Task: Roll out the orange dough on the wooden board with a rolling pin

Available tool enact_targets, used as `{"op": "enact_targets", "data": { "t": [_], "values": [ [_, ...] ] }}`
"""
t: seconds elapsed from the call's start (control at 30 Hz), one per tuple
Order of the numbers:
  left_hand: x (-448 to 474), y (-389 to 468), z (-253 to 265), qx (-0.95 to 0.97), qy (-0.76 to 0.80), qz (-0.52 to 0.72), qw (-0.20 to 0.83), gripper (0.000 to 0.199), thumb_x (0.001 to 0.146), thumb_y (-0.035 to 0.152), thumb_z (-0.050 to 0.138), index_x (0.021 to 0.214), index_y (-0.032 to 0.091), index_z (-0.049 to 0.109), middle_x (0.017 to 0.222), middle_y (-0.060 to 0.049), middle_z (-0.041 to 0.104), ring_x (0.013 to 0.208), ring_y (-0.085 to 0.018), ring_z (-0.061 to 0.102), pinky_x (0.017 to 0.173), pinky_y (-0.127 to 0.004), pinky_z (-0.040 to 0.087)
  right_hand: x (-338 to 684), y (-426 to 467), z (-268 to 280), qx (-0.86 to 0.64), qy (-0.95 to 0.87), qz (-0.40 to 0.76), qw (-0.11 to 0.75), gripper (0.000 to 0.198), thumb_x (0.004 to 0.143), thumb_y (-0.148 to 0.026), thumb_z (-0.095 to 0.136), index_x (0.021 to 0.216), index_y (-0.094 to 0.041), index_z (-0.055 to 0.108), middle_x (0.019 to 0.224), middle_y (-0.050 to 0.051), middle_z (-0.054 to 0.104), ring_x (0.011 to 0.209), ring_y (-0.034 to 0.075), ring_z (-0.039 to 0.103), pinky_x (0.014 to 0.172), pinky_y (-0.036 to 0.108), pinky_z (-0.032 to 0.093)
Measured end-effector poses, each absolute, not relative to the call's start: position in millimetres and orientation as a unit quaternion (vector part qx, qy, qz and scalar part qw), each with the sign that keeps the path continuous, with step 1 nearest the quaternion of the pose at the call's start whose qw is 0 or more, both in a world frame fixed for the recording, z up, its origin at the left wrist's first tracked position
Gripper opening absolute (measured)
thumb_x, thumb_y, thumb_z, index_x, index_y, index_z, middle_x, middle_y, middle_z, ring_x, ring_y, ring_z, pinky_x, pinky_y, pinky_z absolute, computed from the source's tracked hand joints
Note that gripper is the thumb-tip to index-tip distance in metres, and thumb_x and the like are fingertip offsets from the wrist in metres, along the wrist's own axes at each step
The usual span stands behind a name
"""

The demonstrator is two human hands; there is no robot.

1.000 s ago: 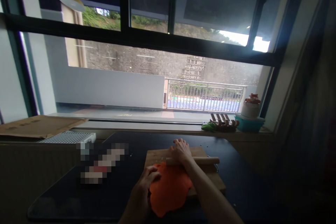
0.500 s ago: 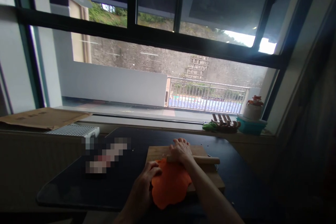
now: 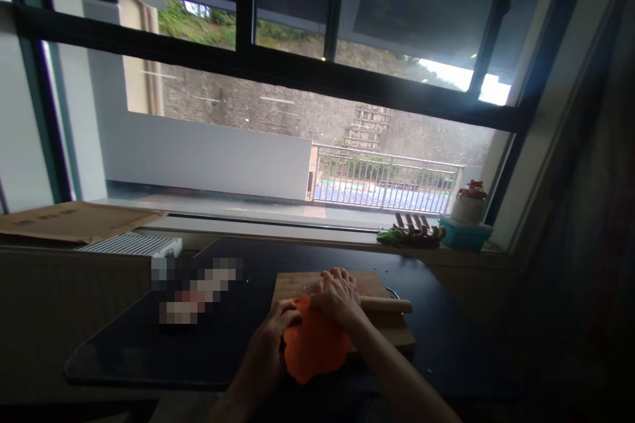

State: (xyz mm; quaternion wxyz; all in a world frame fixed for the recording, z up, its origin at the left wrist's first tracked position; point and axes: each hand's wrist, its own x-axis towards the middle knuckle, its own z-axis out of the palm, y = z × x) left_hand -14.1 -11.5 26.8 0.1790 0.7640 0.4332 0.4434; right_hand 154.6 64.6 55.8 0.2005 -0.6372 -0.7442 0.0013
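Observation:
A flat orange sheet with a wavy edge [image 3: 315, 347], looking like rolled dough, lies partly on the wooden board [image 3: 292, 281] and hangs over its near side. My left hand [image 3: 275, 327] grips its left edge, fingers bent over the top and the thumb out of sight. Across the board, at the sheet's far side, lies a wooden rolling pin [image 3: 387, 305]. The palm of my right hand [image 3: 340, 294] rests on the pin's left part. Its fingers reach past the pin, stretched over the board rather than wrapped round it.
The board is on a dark table [image 3: 149, 350] below a window. A blurred-out item [image 3: 201, 294] lies on the table's left. On the sill are a teal box [image 3: 466, 234], a brown rack-like thing [image 3: 419, 232] and something green [image 3: 389, 236]. Brown paper [image 3: 74, 218] covers part of a radiator [image 3: 124, 246].
My right hand has moved a little towards me over the rolling pin, and the pin has shifted slightly the same way. My left hand keeps its hold on the sheet.

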Motion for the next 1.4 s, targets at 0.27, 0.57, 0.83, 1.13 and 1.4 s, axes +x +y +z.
{"op": "enact_targets", "data": {
  "t": [0.27, 0.57, 0.83, 1.13, 1.4],
  "values": [
    [-17, -5, 14, 0.752, 0.440, 0.462, 0.164, 0.035, 0.070, 0.007, 0.048, 0.095, 0.022, 0.068, 0.116, -0.010, 0.065, 0.111, -0.025, 0.062, 0.094, -0.037, 0.050, 155, 112, 67, -0.670, -0.708, -0.016, 0.221, 0.025, 0.093, -0.028, 0.042, 0.102, -0.019, 0.064, 0.109, 0.011, 0.064, 0.103, 0.023, 0.058, 0.083, 0.031, 0.040],
    [-15, -10, 23, 0.733, 0.478, 0.452, 0.173, 0.038, 0.066, 0.003, 0.046, 0.088, 0.022, 0.070, 0.107, -0.008, 0.066, 0.103, -0.024, 0.060, 0.088, -0.036, 0.050, 155, 77, 55, -0.598, -0.770, -0.078, 0.208, 0.028, 0.097, -0.029, 0.038, 0.085, -0.022, 0.063, 0.077, 0.003, 0.072, 0.070, 0.018, 0.066, 0.061, 0.027, 0.034],
    [-14, -12, 24, 0.737, 0.500, 0.433, 0.138, 0.036, 0.065, 0.002, 0.047, 0.085, 0.022, 0.069, 0.099, -0.007, 0.064, 0.098, -0.024, 0.057, 0.085, -0.037, 0.047, 124, 81, 62, -0.565, -0.803, -0.039, 0.184, 0.024, 0.093, -0.028, 0.040, 0.094, -0.022, 0.063, 0.091, 0.005, 0.070, 0.085, 0.020, 0.064, 0.072, 0.028, 0.039],
    [-13, -12, 27, 0.747, 0.511, 0.411, 0.108, 0.034, 0.068, 0.004, 0.047, 0.086, 0.022, 0.069, 0.096, -0.006, 0.063, 0.094, -0.024, 0.057, 0.086, -0.040, 0.044, 125, 98, 69, -0.575, -0.802, 0.009, 0.162, 0.038, 0.093, -0.035, 0.041, 0.126, -0.022, 0.055, 0.126, 0.010, 0.056, 0.116, 0.024, 0.050, 0.096, 0.039, 0.034],
    [-12, -14, 27, 0.749, 0.511, 0.409, 0.103, 0.045, 0.065, -0.003, 0.040, 0.090, 0.021, 0.069, 0.097, -0.006, 0.063, 0.096, -0.023, 0.055, 0.090, -0.041, 0.042, 119, 77, 59, -0.582, -0.794, -0.015, 0.174, 0.039, 0.095, -0.034, 0.034, 0.123, -0.023, 0.058, 0.134, 0.011, 0.051, 0.130, 0.027, 0.036, 0.106, 0.047, 0.022]
  ]
}}
